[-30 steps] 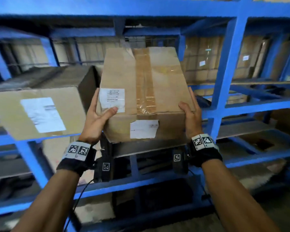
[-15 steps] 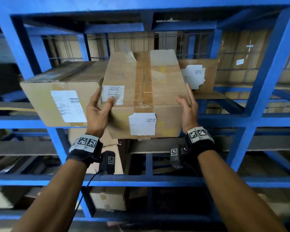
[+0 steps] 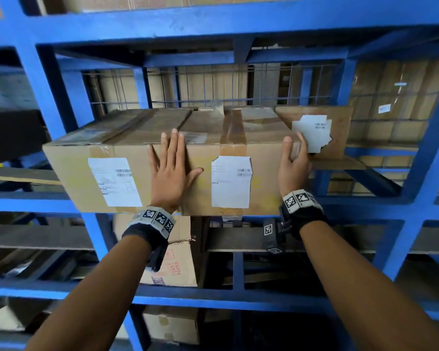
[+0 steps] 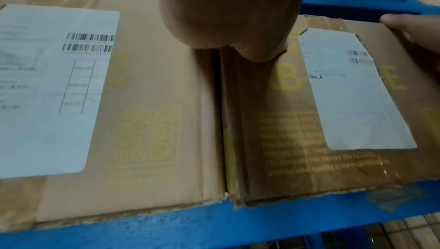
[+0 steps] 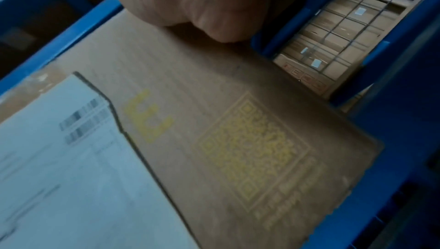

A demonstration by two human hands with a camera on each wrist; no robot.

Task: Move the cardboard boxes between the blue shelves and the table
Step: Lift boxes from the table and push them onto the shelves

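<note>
Pressing flat, fingers straight, the left hand leans on the taped cardboard box, while the right hand curls round its right front corner. That box sits on the blue shelf, tight against its neighbour box. Stiff, matte corrugated board, probably weighty: best gripped at opposite corners.

two boxes side by side on shelf

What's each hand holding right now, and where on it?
Left hand lies flat on the front face of the right cardboard box, gripping nothing. Right hand grips that box's upper right front corner.
</note>
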